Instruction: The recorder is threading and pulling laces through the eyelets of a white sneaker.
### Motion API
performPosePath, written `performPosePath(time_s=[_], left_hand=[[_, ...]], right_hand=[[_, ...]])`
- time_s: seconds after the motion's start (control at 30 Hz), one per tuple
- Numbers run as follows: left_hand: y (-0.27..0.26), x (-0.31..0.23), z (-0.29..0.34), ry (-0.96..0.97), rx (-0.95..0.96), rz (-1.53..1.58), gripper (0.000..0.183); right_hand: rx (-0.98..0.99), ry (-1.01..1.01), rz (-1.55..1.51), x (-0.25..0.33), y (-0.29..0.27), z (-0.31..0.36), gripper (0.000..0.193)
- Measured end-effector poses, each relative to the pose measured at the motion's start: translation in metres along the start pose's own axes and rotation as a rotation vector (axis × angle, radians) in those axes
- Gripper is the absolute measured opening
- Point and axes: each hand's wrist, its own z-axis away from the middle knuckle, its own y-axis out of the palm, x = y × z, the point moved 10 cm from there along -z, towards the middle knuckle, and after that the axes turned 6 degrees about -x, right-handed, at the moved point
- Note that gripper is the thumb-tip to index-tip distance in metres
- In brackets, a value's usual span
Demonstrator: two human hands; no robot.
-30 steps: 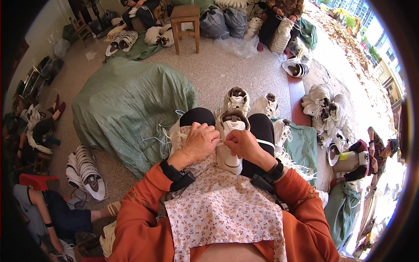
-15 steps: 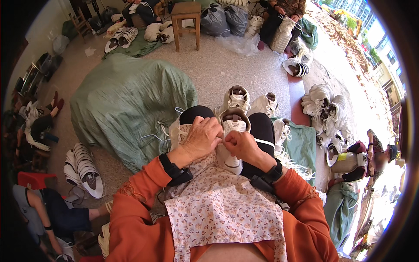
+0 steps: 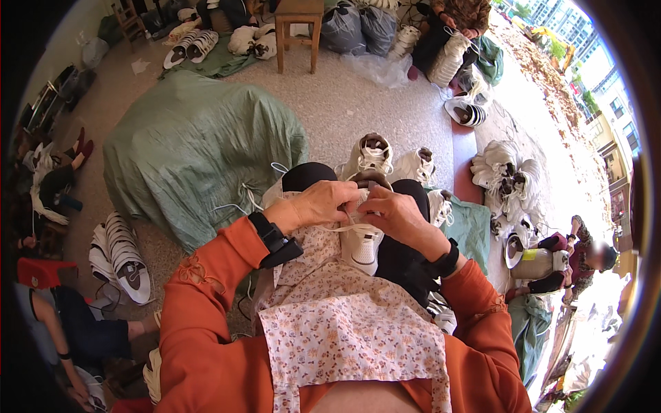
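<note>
A white sneaker [image 3: 361, 253] rests on my lap between my knees, its toe toward me. A cream shoelace [image 3: 352, 228] crosses over its front in a loose loop. My left hand [image 3: 318, 204] is closed, with thumb and fingers pinching the lace at the left side of the shoe. On the other side my right hand [image 3: 397, 215] is closed too, its fingertips pinching lace over the tongue. Both hands hide most of the eyelets. Just beyond stands another laced white sneaker [image 3: 372, 157] with a brown lining, and one more sneaker [image 3: 415, 165] sits to its right.
A large green cloth-covered heap [image 3: 200, 151] stands at my left front. Stacked shoe uppers [image 3: 125, 258] lie on the floor at left. Bundled white uppers [image 3: 506, 175] and a green sheet [image 3: 468, 227] are at right. A wooden stool [image 3: 298, 31] stands ahead; several people sit around.
My hands have drawn closer together above the shoe, and a lace loop now shows across its front. The shoe's opening is more covered. The whole view has shifted slightly.
</note>
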Motion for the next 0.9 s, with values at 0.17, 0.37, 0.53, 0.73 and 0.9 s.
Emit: performPosePath(time_s=[0.17, 0.37, 0.53, 0.73, 0.9], left_hand=[[-0.004, 0.004, 0.003, 0.027, -0.070, 0.036, 0.027], [0.002, 0.004, 0.005, -0.123, 0.028, 0.235, 0.023], [0.011, 0.002, 0.002, -0.208, 0.046, 0.005, 0.029], [0.022, 0.008, 0.000, -0.260, 0.026, 0.009, 0.023], [0.021, 0.014, 0.001, -0.311, 0.072, 0.223, 0.019]], right_hand=[[0.017, -0.156, 0.086, 0.013, 0.027, -0.004, 0.011], [-0.056, 0.030, 0.528, -0.023, -0.052, -0.015, 0.006], [0.117, 0.582, -0.370, -0.070, -0.027, 0.016, 0.023], [-0.130, 0.611, -1.523, -0.054, 0.007, 0.014, 0.031], [-0.403, 0.658, -2.040, -0.130, -0.007, 0.023, 0.017]])
